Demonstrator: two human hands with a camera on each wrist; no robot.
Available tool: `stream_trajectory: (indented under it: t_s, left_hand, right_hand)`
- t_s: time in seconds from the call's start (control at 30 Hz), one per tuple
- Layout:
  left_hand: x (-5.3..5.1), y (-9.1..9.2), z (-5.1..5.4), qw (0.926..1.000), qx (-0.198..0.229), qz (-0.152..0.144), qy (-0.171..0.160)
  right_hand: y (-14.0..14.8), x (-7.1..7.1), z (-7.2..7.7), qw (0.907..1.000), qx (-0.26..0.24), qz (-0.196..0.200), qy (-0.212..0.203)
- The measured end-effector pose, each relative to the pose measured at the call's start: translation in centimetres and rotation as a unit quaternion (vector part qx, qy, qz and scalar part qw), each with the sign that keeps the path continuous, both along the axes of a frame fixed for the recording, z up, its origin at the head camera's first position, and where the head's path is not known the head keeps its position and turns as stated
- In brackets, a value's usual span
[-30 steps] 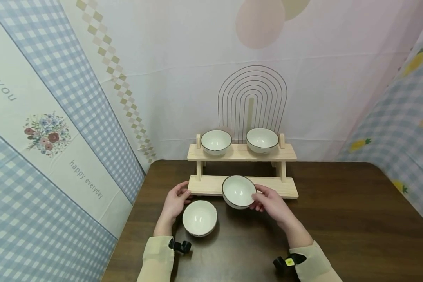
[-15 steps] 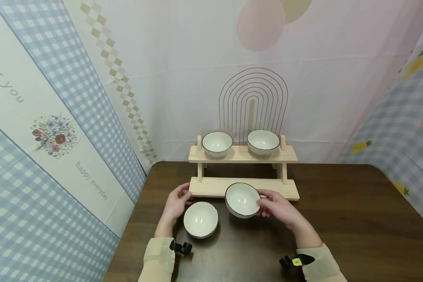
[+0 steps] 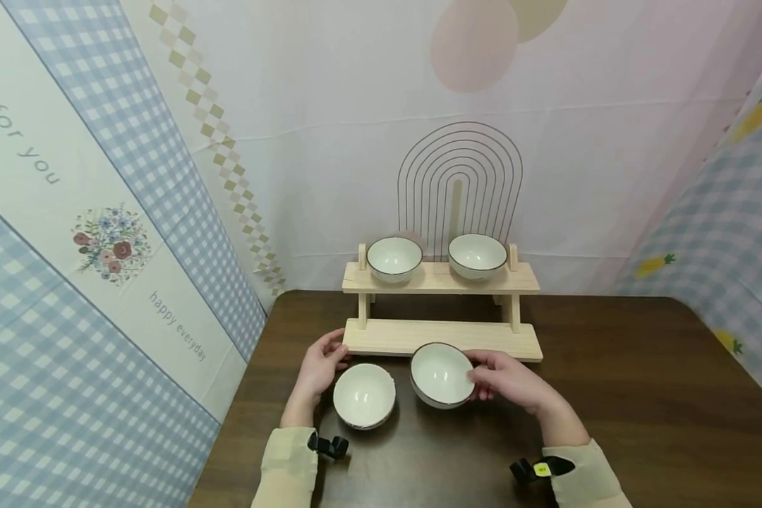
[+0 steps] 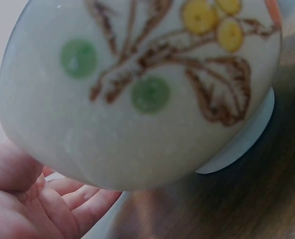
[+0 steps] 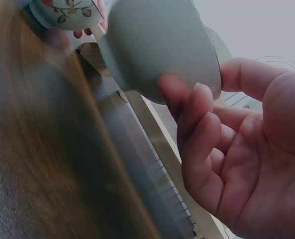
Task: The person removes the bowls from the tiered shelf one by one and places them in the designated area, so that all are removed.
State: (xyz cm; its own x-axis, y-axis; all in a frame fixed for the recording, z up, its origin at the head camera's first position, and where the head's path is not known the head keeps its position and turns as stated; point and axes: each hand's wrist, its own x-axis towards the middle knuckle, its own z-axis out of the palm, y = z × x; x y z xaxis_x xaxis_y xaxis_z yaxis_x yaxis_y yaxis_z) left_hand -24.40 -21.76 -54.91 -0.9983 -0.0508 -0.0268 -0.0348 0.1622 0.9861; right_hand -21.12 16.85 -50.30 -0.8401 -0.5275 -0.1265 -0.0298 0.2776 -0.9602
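Compared with a second ago, the right hand (image 3: pixel 504 377) has drawn the dark-rimmed bowl (image 3: pixel 442 374) toward the person, so it now hides only a sliver of the lower board's (image 3: pixel 381 335) front edge. Its fingers grasp this bowl by the right side, thumb inside the rim, other fingers underneath and outside. The left hand (image 3: pixel 317 367) has stayed at the left end of that board, thumb by the corner; whether its fingers grip or merely touch, I cannot tell.

The stand (image 3: pixel 434 279) is pale, smooth, grained wood in two tiers. The held bowl is rounded and glazed, its outside plain and pale. Just left of it, the patterned bowl (image 3: pixel 365 396) remains on the dark brown wood-grain worktop (image 3: pixel 609 367), painted with brown leaves, yellow fruits and green dots. Both interiors show glossy white glaze catching the light. On the upper tier sit a left dark-rimmed bowl (image 3: pixel 394 256) and a right one (image 3: pixel 478 254), unmoved, upright and white inside.
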Motion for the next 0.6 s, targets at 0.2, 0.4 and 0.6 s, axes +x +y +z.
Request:
stream_trajectory:
  t_s: [0.2,0.4,0.6]
  left_hand:
    - [-0.12,0.05,0.0,1.0,0.006,0.002,0.005]
    - [-0.24,0.22,0.01,0.9999,0.008,0.008,0.005]
    - [-0.37,0.44,-0.04,0.9999,0.006,0.014,0.004]
  right_hand:
    - [0.35,-0.13,-0.06,0.9996,0.014,0.025,-0.002]
    - [0.56,-0.44,-0.26,0.9974,0.032,0.063,0.008]
    - [0.55,-0.77,-0.55,0.995,0.043,0.09,0.005]
